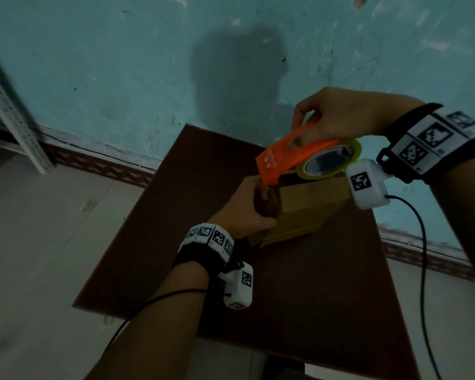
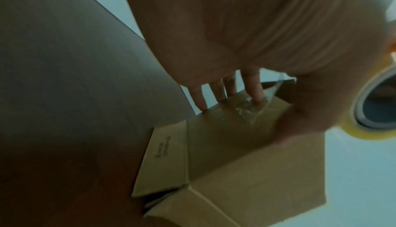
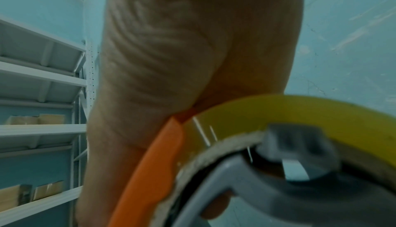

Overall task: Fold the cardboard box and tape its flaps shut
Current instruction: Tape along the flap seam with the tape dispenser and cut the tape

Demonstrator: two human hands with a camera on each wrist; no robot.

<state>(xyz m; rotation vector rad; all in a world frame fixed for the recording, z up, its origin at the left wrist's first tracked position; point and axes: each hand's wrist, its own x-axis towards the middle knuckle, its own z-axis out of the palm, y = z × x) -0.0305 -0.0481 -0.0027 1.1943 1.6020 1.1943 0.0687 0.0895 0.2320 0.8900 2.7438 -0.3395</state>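
Observation:
A brown cardboard box (image 1: 307,212) lies on a dark red-brown table (image 1: 299,297). My left hand (image 1: 246,208) covers its left end. In the left wrist view its straight fingers (image 2: 253,91) press a crinkled strip of clear tape (image 2: 246,110) onto the box (image 2: 246,171), with the thumb on the adjoining side. One end flap (image 2: 165,159) stands loose. My right hand (image 1: 337,111) grips an orange tape dispenser (image 1: 283,157) with a yellowish tape roll (image 1: 329,163), held just above the box's top left edge. The roll (image 3: 300,112) and the dispenser's orange body (image 3: 154,163) fill the right wrist view.
White metal shelving (image 1: 14,116) stands at the left against the teal wall; its shelves (image 3: 42,81) hold small cardboard boxes (image 3: 47,191). Black cables (image 1: 422,256) hang from both wrist cameras. Pale floor tiles surround the table.

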